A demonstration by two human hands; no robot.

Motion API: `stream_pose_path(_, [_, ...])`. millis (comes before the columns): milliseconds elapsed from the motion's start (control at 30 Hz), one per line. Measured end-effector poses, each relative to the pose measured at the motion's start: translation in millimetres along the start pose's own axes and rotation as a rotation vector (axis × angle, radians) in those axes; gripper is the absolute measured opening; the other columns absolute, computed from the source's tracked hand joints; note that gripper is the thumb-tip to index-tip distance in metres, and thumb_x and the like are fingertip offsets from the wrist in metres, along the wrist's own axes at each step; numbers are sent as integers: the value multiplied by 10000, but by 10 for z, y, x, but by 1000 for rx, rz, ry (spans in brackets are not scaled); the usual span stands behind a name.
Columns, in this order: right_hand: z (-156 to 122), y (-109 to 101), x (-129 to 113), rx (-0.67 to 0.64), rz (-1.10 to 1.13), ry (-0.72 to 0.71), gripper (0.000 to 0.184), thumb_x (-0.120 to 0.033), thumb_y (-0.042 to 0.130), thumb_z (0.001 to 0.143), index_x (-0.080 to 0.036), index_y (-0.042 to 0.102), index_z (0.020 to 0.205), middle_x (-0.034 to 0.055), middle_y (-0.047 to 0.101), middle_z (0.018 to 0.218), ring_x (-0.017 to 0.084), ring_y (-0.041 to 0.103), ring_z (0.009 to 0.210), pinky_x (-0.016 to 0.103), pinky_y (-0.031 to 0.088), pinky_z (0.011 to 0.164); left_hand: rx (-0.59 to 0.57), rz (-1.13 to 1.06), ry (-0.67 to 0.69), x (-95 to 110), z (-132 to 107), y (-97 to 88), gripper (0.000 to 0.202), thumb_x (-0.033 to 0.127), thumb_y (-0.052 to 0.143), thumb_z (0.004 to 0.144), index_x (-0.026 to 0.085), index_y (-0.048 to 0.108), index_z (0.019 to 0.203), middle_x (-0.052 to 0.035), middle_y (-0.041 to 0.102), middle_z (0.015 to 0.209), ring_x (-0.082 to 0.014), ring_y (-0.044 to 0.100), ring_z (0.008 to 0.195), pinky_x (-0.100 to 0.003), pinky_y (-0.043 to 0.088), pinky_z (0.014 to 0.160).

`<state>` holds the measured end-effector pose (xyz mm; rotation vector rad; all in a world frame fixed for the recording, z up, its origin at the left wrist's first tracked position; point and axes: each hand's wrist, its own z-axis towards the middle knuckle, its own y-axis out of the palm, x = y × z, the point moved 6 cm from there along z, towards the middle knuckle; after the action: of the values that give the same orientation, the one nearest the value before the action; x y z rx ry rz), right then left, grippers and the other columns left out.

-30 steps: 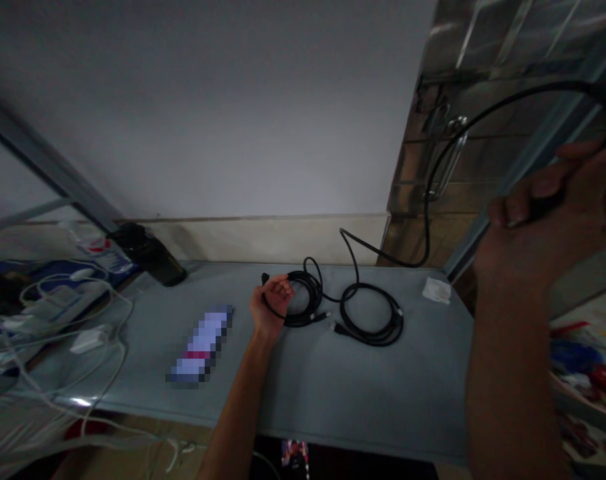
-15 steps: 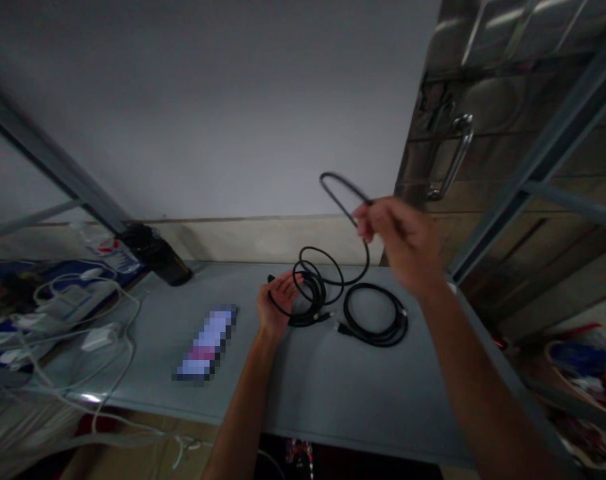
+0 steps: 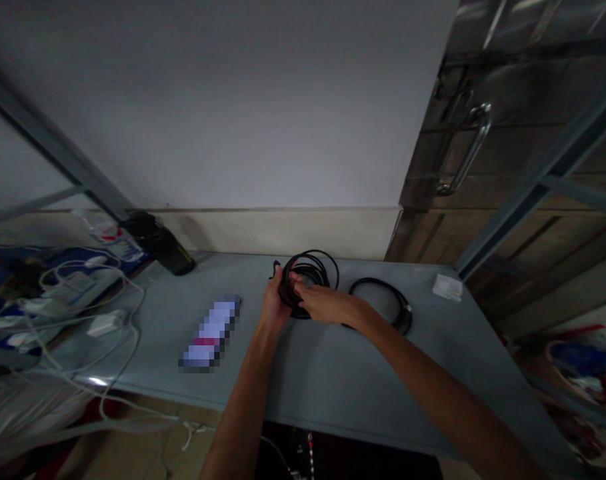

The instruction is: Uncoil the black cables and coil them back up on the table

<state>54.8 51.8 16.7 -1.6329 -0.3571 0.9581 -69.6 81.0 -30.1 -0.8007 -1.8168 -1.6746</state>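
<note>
A black cable is wound in several loops at the middle of the grey table. My left hand is closed round the left side of these loops, and one cable end pokes up above its thumb. From the right, my right hand reaches into the coil, its fingers closed on the cable beside the left hand. Just right of it lies a second coiled black cable, partly hidden by my right wrist.
A phone lies to the left, with a dark bottle behind it. White cords and a charger spread over the far left. A small white packet sits near the right corner. Metal bed posts flank the table.
My right hand has come down and left to the coil, bringing the raised cable length with it. My left hand has closed round the loops. The view has shifted slightly.
</note>
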Motion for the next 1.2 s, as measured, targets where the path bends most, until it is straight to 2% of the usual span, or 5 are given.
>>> stream_pose_path(233, [0,-25,-21,-52,-10,-3,369,-297,459,1189,-100,670,1420,204,746,1375,311,763,1166,408,588,986,-103,-111,44,90,-33,126,337,464,704,1106,170,803,1237,104,358,571,-107,418,526,-300,599,785])
stream_pose_path(567, [-43,-120,-121,34,-194,-86,364,-339,617,1154,-136,696,1445,167,767,1296,312,756,1192,461,565,1063,-120,-147,83,202,-121,169,437,532,578,1162,168,796,1266,114,158,554,-103,186,453,-274,445,540])
stream_pose_path(733, [-70,-178,-107,83,-268,-118,303,-310,657,1136,-113,744,1348,162,792,1213,297,761,1149,440,541,1073,-179,-190,101,233,-142,143,487,623,677,1088,175,791,1243,128,191,547,-75,216,447,-251,462,577])
stream_pose_path(867, [-118,-299,-136,79,-306,-118,175,-242,681,1111,-124,807,1143,144,807,1122,275,762,1102,405,514,1087,-190,-93,136,261,-127,91,259,401,820,1031,174,813,1155,135,229,517,-71,256,450,-255,476,615])
stream_pose_path(1200, [-96,-210,-52,-13,-276,10,193,-182,661,1081,-114,833,1136,176,822,1142,299,783,1128,404,507,1096,124,306,385,258,-23,-89,311,272,943,806,188,798,1068,63,621,634,-125,605,599,-268,505,678])
